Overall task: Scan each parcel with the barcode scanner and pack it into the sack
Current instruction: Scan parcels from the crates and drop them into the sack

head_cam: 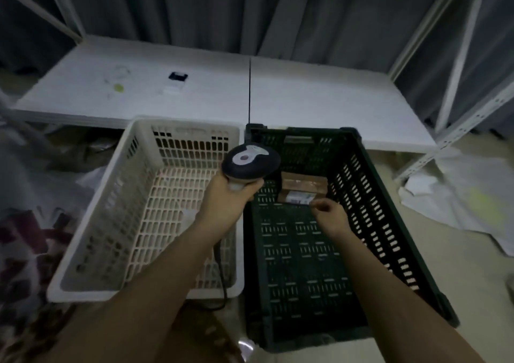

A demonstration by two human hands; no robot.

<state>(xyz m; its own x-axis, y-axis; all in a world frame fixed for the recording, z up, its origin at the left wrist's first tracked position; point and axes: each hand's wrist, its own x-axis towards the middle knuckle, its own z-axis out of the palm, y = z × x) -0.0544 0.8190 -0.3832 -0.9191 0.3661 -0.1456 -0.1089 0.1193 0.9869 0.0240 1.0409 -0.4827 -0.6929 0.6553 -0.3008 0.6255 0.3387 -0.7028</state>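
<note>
While the left hand (228, 196) grips the scanner (250, 160) just left of the parcel (301, 189), the right hand (329, 209), fingers loosely curled & holding nothing, sits at the parcel's near edge, so it's nearer.

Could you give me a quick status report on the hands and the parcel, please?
Left hand grips grey-and-white barcode scanner. Right hand at near edge of brown cardboard parcel, grasp unclear. Parcel lies in dark green slotted crate. Nothing blocking.

No text can be read: the white label (299, 197) on the parcel (303, 189) in the dark crate (389, 223) is blurred.
</note>
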